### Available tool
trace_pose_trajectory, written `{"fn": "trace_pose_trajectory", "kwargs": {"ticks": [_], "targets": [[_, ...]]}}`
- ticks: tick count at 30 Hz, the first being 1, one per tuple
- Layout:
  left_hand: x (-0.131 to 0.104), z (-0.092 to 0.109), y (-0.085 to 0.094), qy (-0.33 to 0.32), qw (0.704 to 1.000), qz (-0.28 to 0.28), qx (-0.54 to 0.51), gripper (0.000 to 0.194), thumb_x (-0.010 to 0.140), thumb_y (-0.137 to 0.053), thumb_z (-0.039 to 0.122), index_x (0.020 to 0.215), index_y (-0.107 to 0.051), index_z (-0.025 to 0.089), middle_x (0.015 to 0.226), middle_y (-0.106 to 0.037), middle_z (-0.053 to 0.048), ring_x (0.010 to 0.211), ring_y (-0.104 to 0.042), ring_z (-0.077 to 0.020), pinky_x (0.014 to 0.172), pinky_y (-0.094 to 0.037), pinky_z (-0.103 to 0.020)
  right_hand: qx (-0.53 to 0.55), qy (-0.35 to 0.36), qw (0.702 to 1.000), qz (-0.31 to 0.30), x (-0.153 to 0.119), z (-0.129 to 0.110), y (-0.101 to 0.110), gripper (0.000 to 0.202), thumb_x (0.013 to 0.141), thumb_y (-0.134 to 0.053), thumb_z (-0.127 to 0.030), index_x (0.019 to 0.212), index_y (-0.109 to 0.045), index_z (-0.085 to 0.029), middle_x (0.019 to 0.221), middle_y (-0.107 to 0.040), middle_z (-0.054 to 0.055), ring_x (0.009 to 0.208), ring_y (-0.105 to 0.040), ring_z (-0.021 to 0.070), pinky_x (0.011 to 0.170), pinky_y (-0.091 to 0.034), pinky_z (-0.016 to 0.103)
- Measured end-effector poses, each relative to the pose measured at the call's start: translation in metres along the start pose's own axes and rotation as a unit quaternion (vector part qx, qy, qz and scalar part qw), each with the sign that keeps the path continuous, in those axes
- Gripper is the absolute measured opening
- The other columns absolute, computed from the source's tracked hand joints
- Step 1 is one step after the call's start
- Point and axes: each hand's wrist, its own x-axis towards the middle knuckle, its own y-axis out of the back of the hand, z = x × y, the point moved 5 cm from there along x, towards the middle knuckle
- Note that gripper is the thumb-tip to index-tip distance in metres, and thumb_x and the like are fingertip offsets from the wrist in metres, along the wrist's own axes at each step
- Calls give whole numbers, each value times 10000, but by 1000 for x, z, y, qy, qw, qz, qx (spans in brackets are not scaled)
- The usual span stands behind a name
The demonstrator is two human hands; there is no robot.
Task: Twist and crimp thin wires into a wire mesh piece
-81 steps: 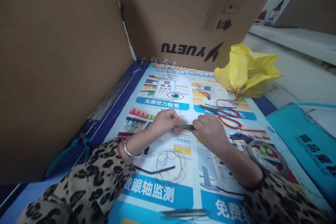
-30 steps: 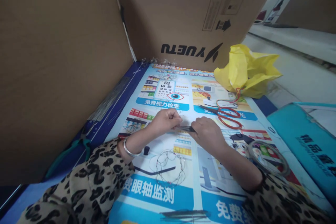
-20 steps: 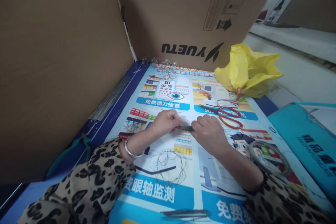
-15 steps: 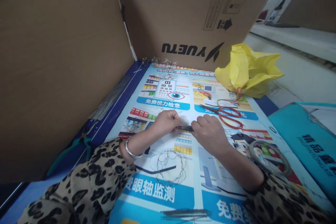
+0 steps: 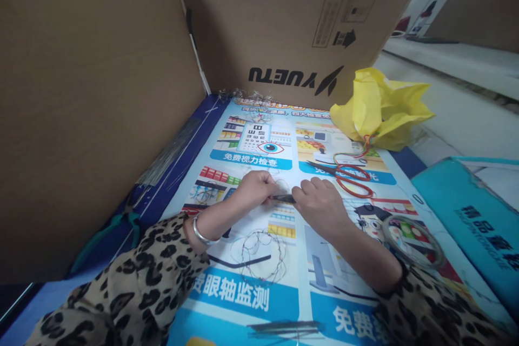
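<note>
Over the middle of the printed poster, my left hand [image 5: 258,188] is closed in a pinch; what lies between its fingertips is too small to name. My right hand [image 5: 320,206] is wrapped round a dark pointed tool [image 5: 284,198], whose tip reaches my left fingertips. Below the hands a ring of thin twisted wire [image 5: 263,257] lies on the poster. Red-handled scissors [image 5: 352,181] rest beyond my right hand. A bundle of dark wire pieces [image 5: 286,328] is near the front edge.
Green-handled pliers [image 5: 132,219] and straight wires [image 5: 170,154] lie at left beside a cardboard wall [image 5: 93,92]. A yellow bag [image 5: 379,108] stands at the back right. At right are a coil of wire [image 5: 436,251] and a teal box [image 5: 472,216].
The view has shifted very slightly. Both hands stay close together, with the dark tool still between them and its tip by my left fingertips.
</note>
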Motion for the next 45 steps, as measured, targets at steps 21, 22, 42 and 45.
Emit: {"fn": "trace_pose_trajectory", "kwargs": {"ticks": [21,22,42,45], "targets": [[-1,0,-3,24,998,-20,-51,154,682,-558,139,556,-471,155,411,-490,49,334,-454,-53,348,-316,-160,26,-16,999,-21,-2,0,-11,142,766,-487,-126,655,-556,-182,641,-552,51,657,-417,185,591,-180,325],[-1,-1,-3,24,998,-20,-53,154,682,-558,139,557,-470,154,411,-489,49,333,-453,-52,349,-316,-159,28,-17,999,-24,-2,0,-12,143,767,-484,-125,657,-557,-181,643,-552,51,656,-418,184,591,-180,325],[-6,13,-1,-60,992,21,-112,179,730,-562,251,618,-458,159,539,-519,42,444,-469,-64,471,-382,-190,88,-145,978,-120,-5,8,-21,219,821,-500,-355,706,-581,-187,694,-609,39,671,-534,160,560,-233,270],[-6,13,-1,-103,990,32,-88,163,753,-546,251,639,-471,162,555,-516,41,485,-479,-73,508,-390,-196,110,-165,970,-143,-6,9,-23,231,824,-493,-371,709,-583,-192,698,-619,34,663,-544,154,534,-223,259]]}}
